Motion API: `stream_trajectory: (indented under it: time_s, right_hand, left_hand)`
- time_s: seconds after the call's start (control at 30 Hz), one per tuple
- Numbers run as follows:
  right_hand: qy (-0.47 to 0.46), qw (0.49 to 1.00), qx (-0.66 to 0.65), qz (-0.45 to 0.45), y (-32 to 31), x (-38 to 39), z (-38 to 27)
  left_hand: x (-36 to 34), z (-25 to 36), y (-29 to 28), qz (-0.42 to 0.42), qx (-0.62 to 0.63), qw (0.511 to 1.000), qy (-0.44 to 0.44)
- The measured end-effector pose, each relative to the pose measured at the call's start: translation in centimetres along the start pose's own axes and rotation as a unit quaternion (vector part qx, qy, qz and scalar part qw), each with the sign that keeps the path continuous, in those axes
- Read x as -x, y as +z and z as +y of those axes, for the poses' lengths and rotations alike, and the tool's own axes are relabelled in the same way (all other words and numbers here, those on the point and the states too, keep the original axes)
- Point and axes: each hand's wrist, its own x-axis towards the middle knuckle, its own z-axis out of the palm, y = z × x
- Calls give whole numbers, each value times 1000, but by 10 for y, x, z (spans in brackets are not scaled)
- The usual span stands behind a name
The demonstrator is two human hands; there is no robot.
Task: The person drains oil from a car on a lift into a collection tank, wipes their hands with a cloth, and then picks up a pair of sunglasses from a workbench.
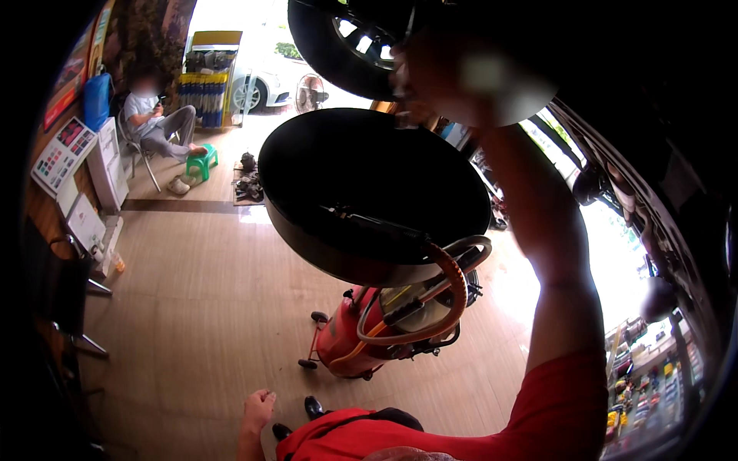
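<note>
My right arm reaches up to the dark underside of a raised vehicle, where my blurred right hand (434, 77) is beside a wheel (346, 42); its fingers are unclear. Below it stands a wide black drain pan (307, 177) with a nozzle (384, 227) lying across it, on a red wheeled tank (346, 346) with looped hoses (457, 288). My left hand (258, 407) hangs low at the bottom of the head view, fingers curled together; I cannot make out whether they hold anything.
A person (154, 123) sits at the left, feet by a green stool (204, 161). Leaning boards (65, 154) and a black chair (61, 292) line that wall. A display rack (204, 100), parts on a mat (246, 184) and a parked white car (273, 88) stand behind; shelves (646, 384) at the right.
</note>
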Motion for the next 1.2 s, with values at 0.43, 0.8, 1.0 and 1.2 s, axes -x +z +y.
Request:
stream_trajectory:
  time_s: [0.43,0.8,1.0,1.2]
  right_hand:
    - [136,952,-267,-59,-62,24,-23]
    - [90,985,-140,-50,-51,8,-27]
    - [-19,984,152,87,17,-1,4]
    - [14,998,-38,55,-21,21,1]
  left_hand:
    - [16,-4,-4,-22,2,1000,3]
    - [6,-21,0,8,-21,1000,4]
    - [3,0,14,-9,-31,999,22]
    - [5,-27,4,0,-23,999,26]
